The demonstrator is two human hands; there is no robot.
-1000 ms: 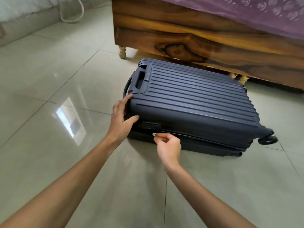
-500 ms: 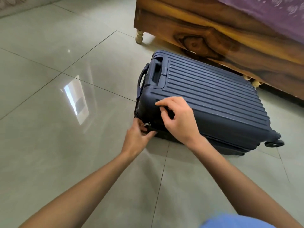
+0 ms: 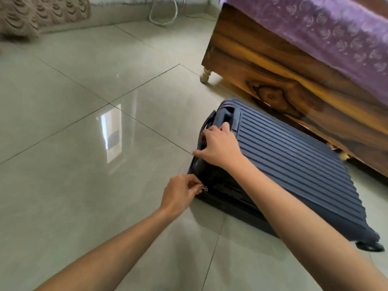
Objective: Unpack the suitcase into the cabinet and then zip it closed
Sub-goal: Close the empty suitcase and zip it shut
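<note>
A navy hard-shell suitcase (image 3: 294, 171) lies flat on the glossy tiled floor (image 3: 73, 143), its far side close against a wooden bed frame (image 3: 273, 66) draped in a purple patterned cover (image 3: 325, 32), as a person works at the case's near left corner. The left hand (image 3: 180, 194) has its fingertips pinched together on a small metal zipper pull (image 3: 205, 189) at the corner seam, while the right hand (image 3: 218, 148) rests spread over the lid's upper left corner, fingers curled over the edge beside the recessed carry handle (image 3: 226, 116), pressing the shell down. Whether the zip is being run open or closed cannot be told from this view, and the cabinet is not in sight. The likeliest trouble lies at the corner itself: a slider pulled at an angle round the tight bend may snag the lining or jump its teeth, and the small pull could slip from a two-finger pinch if tugged hard. With only one palm steadying it, the case may skate on the polished tiles and knock against the bed frame. The right hand's fingers lie close to the seam, so they could be nipped should the slider travel towards them. A wheel (image 3: 370, 246) juts at the near right, clear of both arms.
</note>
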